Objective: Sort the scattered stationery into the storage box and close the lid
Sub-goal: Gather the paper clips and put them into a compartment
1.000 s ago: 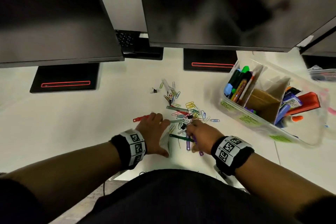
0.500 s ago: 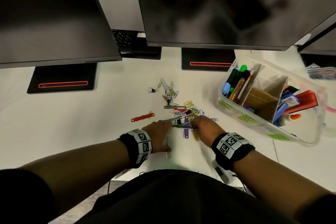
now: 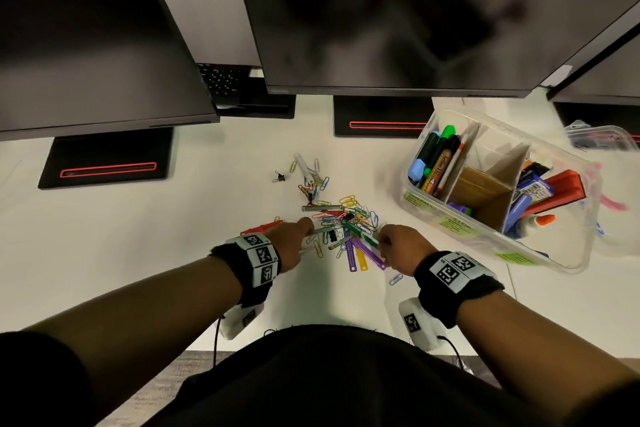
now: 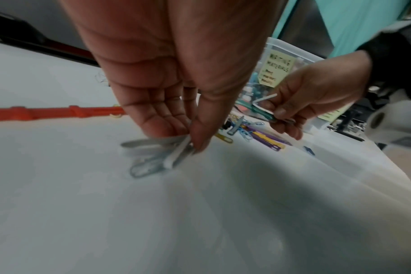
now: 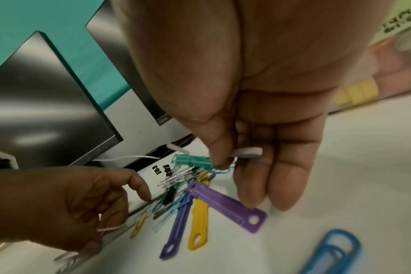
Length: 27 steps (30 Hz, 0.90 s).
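Stationery [image 3: 341,222] sits loose mid-table beside the storage box [image 3: 498,239], light, slippery little clips we pinch by the ends: left hand [image 4: 176,118] on white fasteners [image 4: 153,146], right hand [image 5: 258,157] on a green one [image 5: 192,161].

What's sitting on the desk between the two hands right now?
In the head view, between the left hand and right hand: loose paper clips and purple and yellow plastic fasteners.

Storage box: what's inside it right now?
The storage box holds markers in the far compartment, a red stapler and glue nearest; the middle looks empty. Dividers hide the bottoms.
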Available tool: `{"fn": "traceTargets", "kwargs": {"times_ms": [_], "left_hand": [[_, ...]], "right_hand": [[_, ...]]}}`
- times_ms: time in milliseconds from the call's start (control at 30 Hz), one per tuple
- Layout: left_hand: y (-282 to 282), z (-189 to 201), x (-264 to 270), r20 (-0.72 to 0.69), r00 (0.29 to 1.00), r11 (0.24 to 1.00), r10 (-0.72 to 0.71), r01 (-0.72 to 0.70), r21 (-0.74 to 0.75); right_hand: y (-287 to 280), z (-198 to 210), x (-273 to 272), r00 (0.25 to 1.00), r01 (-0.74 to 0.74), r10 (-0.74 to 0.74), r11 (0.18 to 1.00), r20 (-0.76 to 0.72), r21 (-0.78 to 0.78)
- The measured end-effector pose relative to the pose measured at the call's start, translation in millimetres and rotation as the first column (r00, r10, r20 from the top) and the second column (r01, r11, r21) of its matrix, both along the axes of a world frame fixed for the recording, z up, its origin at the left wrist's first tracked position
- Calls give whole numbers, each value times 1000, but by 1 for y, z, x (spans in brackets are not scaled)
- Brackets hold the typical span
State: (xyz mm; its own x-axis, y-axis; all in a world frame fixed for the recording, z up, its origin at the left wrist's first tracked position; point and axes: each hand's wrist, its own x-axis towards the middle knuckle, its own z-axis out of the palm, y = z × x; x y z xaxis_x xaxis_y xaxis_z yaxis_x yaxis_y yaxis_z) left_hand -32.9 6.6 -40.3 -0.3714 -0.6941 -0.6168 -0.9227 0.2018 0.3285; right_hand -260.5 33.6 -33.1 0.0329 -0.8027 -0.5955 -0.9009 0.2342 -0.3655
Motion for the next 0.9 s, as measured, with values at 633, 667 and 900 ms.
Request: {"fn": "traceTargets", "kwargs": {"times_ms": [633, 667, 900], "left_hand": [[-25, -8, 21, -295, 815, 867, 498, -474, 154], [-25, -9, 22, -288, 812, 861, 508, -479, 170], [-25, -7, 23, -300, 792, 847, 532, -499, 183]], "right_hand": [[-11, -7, 9, 982, 21, -22, 1000, -186, -5], [-10, -8, 11, 983, 19, -20, 1000, -181, -7], [-2, -16, 16, 983, -71, 59, 995, -176, -64]]}}
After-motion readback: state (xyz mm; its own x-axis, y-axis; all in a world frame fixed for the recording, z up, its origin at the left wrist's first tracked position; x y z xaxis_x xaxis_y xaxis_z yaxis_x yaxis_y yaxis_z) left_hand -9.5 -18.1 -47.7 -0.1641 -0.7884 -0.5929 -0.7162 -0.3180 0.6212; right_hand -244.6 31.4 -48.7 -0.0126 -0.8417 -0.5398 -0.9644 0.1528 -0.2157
